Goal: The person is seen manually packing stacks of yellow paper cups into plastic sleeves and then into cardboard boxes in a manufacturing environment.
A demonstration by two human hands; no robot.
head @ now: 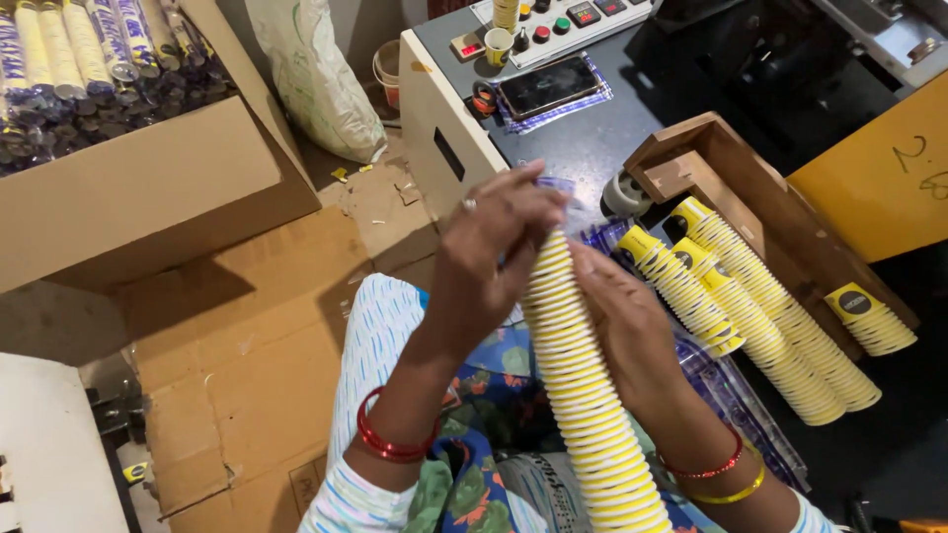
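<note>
A long stack of nested yellow-and-white paper cups (pixel 583 395) runs from my lap up toward the machine. My left hand (pixel 499 242) curls over the top end of the stack, with a ring on one finger and red bangles at the wrist. My right hand (pixel 622 316) presses against the stack's right side, about a third of the way down. A strip of clear blue-printed plastic sleeve (pixel 555 185) shows at the stack's top, under my left fingers.
Three more cup stacks (pixel 760 316) lie on a dark table beside a wooden tray (pixel 691 158). A control panel with buttons (pixel 553 25) and a phone (pixel 548 87) sit beyond. An open carton of wrapped cup stacks (pixel 89 69) stands at left, over flattened cardboard (pixel 267 336).
</note>
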